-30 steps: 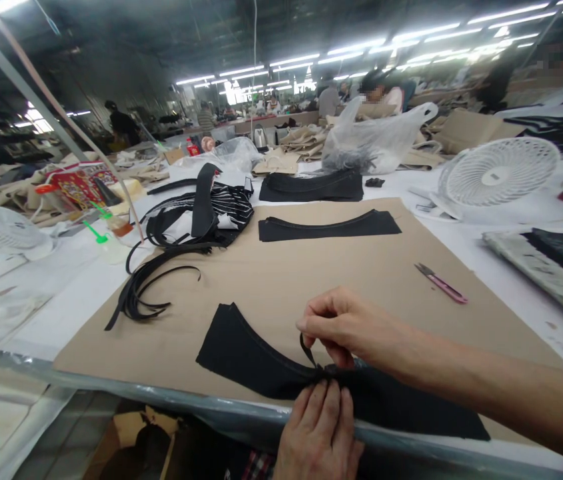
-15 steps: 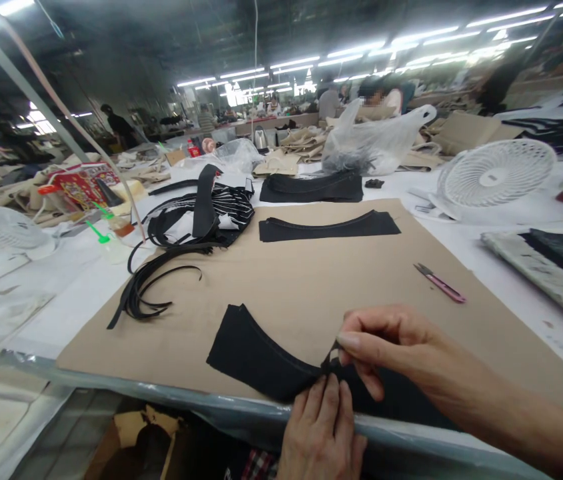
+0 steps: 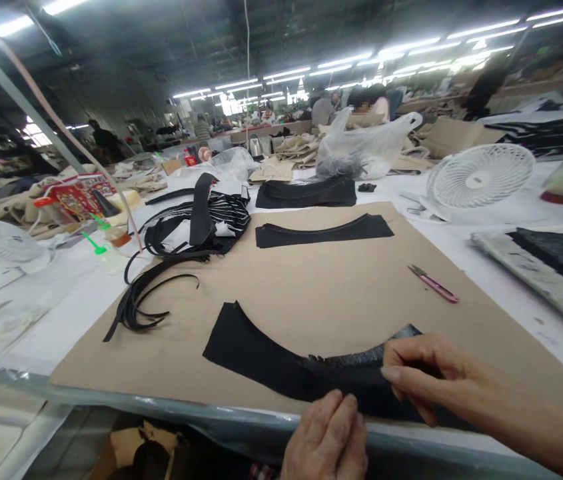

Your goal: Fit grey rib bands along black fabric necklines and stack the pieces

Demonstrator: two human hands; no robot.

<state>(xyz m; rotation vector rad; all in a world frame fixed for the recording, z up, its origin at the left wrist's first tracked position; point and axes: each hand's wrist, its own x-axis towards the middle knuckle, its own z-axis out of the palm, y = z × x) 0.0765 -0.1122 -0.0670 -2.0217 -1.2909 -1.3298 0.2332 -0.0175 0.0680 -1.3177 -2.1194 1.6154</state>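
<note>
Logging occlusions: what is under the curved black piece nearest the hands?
Brown sheet shows around the left end of the black piece; speckled grey material shows beside the right hand. The rest beneath is covered.

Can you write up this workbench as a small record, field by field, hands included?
Left hand: at the near edge of a curved black fabric piece
Right hand: over that piece's right part; grip unclear
Work surface: brown sheet on a white-topped table
Farther back: second curved black fabric piece, on the sheet
Tool: pink-handled metal snips, on the sheet's right side
Left: bundle of thin black strips
Back right: round white plastic fan
</note>
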